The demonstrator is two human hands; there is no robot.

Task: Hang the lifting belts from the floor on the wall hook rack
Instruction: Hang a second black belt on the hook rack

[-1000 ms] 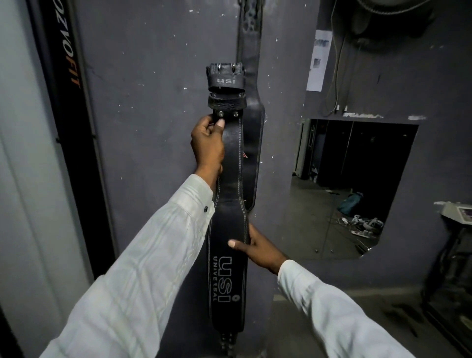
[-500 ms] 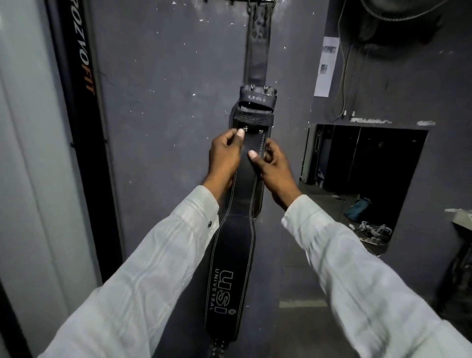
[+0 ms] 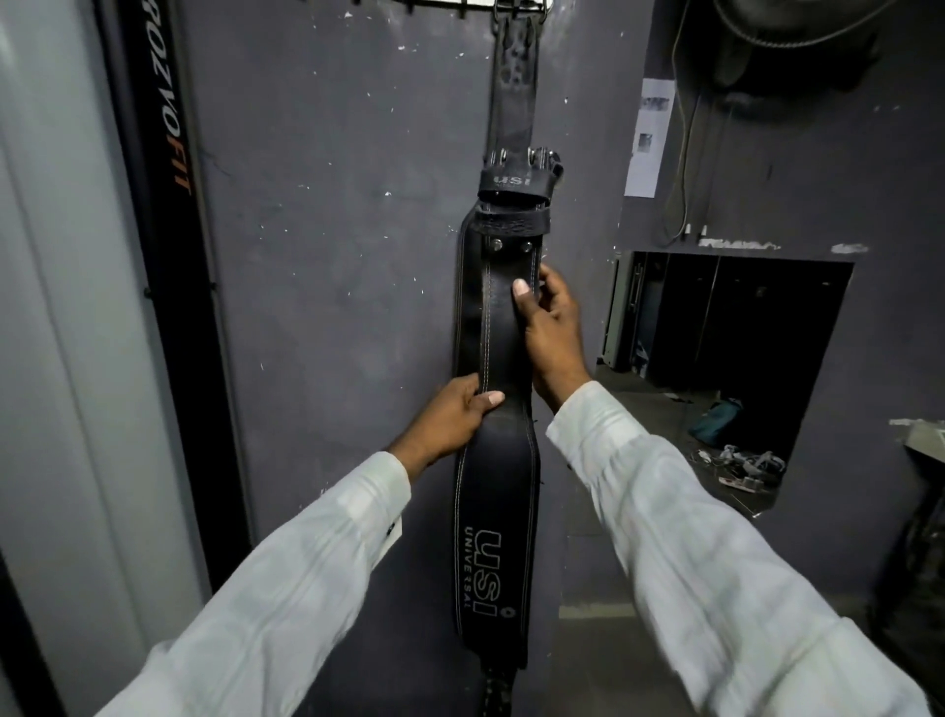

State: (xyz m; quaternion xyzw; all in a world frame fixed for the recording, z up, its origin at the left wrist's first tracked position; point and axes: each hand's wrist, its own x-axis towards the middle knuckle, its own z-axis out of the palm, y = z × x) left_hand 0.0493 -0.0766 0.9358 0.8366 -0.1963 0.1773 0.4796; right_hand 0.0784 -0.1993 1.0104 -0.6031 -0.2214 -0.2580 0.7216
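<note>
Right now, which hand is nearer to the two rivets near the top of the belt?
Right. The right hand grips the belt just below the rivets; the left hand holds it lower down, on the left edge.

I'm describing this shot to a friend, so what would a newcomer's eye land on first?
First, the long black USI lifting belt held upright against the grey wall at centre, the right grip pinching its right edge and the left grip holding its left edge lower down. Next, the white sleeves reaching in from the bottom, and a second belt hanging from the hook rack at the top edge.
</note>
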